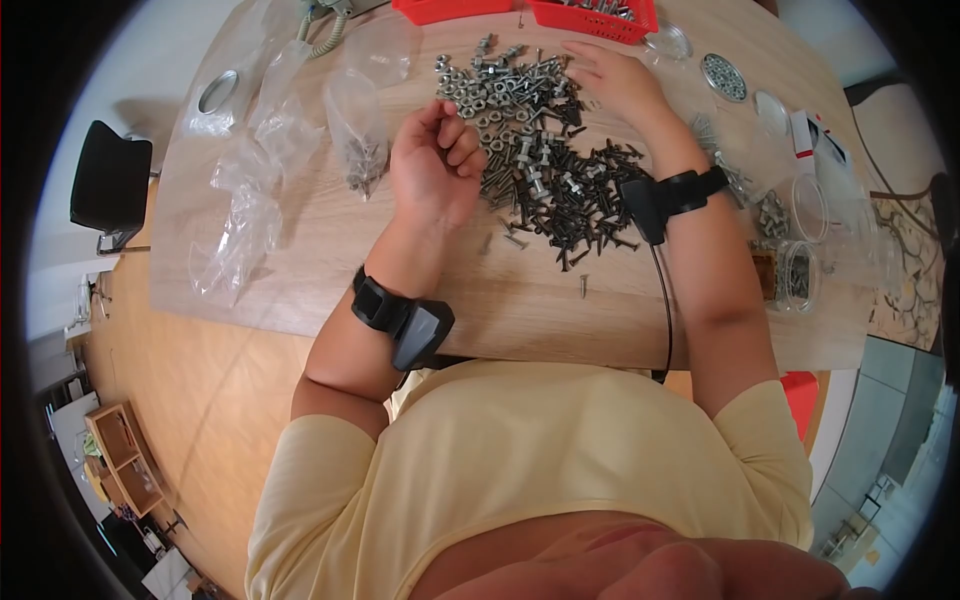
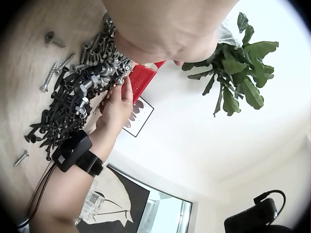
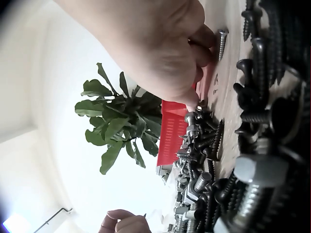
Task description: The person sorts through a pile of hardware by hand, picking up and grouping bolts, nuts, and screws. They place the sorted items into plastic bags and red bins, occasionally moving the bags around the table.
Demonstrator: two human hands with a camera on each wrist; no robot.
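Screws (image 1: 600,205) on table (image 1: 530,325) between bags (image 1: 355,115) and probably jars (image 1: 800,277)

Black screws (image 1: 556,221) lay heaped on the bench (image 1: 500,305), silver hex bolts (image 2: 85,87) strewn among them, silver nuts (image 1: 470,97) massed toward the far left.

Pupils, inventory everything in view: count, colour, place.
Screws: many, black and silver, heaped on table
Nuts: many, silver, heap's far left
Bolts: many, silver, among screws
Baskets: two, red, table's far edge
Bags: several, clear, table's left
Tubs: several, clear, table's right
Coiled cord: one, pale, far left
Table: one, pale wood, centre
Chair: one, black, left of table
Plant: one, green, beyond table
Shirt: one, yellow, torso
Wristbands: two, black, forearms
Hands: two, bare, heap's left and right
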